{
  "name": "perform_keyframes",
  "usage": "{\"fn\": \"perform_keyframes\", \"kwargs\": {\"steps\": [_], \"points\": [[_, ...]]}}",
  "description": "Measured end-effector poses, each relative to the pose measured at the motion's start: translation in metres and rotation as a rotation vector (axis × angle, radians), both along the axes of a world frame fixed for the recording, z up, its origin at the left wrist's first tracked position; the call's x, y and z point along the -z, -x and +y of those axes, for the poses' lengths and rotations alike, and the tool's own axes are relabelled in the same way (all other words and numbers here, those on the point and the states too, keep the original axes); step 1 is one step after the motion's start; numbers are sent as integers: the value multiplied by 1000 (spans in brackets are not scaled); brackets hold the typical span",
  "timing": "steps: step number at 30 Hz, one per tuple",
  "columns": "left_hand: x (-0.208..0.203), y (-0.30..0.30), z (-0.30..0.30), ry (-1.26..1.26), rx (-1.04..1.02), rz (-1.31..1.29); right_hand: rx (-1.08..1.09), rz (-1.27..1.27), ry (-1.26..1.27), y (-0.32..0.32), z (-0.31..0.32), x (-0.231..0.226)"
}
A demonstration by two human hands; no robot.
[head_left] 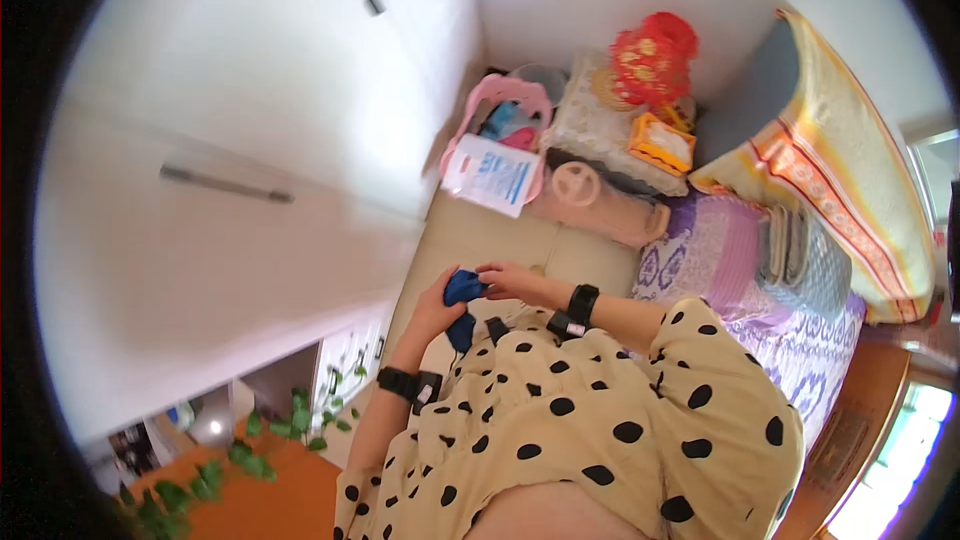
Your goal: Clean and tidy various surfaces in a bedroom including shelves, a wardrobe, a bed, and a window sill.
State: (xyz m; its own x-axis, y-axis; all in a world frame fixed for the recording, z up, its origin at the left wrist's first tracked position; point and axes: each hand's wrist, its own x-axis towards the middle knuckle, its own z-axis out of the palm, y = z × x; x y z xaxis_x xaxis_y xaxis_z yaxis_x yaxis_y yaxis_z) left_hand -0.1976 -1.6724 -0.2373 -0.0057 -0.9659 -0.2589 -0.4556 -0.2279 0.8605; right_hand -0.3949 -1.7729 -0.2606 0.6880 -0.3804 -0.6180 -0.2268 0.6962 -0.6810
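Observation:
A small, bunched dark blue cloth (pixel 463 287) is held up in front of my body, and its lower end hangs down. My left hand (pixel 432 306) is closed round its left side. On the opposite side, my right hand (pixel 507 281) pinches the cloth's edge with its fingertips. The cloth's exact kind cannot be made out. Both wrists wear black straps with small black boxes. Beyond my hands, a pink plastic basket (pixel 487 90) holds blue and pink items, with a white printed sheet or packet (pixel 492 175) on its near side.
Tall white cabinets (pixel 240 230) stand at left, above a leafy plant (pixel 240 460). At the back are a lace-covered box (pixel 585 120), an orange tray (pixel 662 144) and a red decoration (pixel 655 58). A patterned bed (pixel 815 360) with folded grey bedding (pixel 800 260) lies at right.

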Motion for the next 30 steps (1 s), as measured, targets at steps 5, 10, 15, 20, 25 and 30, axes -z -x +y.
{"fn": "perform_keyframes", "kwargs": {"steps": [5, 10, 15, 20, 25, 30], "points": [[-13, 33, -88, -6, 41, 72, 142, 127, 281, 74, -61, -11], [-53, 101, -186, 50, 263, 114, 397, -16, 267, 113, -97, -81], [-42, 158, -262, 105, 676, 49, 643, 11, 376, 147, -120, -72], [-34, 212, -320, -98, 1070, 87, 1092, 371, 478, 206, -94, -39], [5, 247, -351, -118, 1261, 19, 1338, 581, 385, 253, -28, -21], [32, 288, -348, -269, 1329, -47, 1628, 575, 171, 275, 52, 7]]}}
